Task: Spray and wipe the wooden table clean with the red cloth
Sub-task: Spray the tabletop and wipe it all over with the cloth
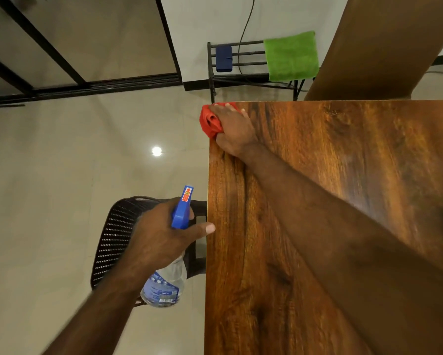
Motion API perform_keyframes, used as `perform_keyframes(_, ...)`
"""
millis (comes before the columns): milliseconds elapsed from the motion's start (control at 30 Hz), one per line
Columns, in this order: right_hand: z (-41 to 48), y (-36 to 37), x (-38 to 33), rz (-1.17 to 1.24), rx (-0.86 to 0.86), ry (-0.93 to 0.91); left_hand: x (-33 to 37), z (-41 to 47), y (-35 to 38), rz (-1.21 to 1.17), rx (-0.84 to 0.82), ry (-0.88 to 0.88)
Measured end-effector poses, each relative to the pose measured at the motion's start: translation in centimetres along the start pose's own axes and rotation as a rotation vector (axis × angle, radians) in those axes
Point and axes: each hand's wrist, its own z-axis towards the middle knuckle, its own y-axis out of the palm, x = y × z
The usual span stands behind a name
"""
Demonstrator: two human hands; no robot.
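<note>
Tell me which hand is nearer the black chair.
Left. The left hand, gripping the spray bottle, hangs over the black chair; the right hand holds the red cloth at the far corner of the wooden table, well beyond it.

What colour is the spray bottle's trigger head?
Blue, with a red label; the spray bottle shows in the head view.

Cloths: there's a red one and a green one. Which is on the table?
The red cloth, bunched under the right hand at the wooden table's far corner. The green cloth only hangs over a black rack by the wall.
</note>
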Motion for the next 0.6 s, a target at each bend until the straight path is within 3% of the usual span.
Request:
perform_keyframes(167,-8.4,3.5,-0.7,-0.013,-0.035,-0.186,1.6,-0.3,0.8,-0.031,-0.02,0.019)
perform_keyframes(267,-8.4,3.7,-0.1,-0.055,-0.031,-0.165,3.1,-0.6,1.2,-0.043,-0.034,0.042)
perform_keyframes(433,-6.2,-0.6,3.8,0.062,0.167,0.134,4.9,-0.6,1.3,0.0,-0.034,0.12)
perform_keyframes(600,-9.1,-6.0,14.7,0.079,0.331,0.491,5.9,-1.2,1.3,0.022,-0.045,0.135)
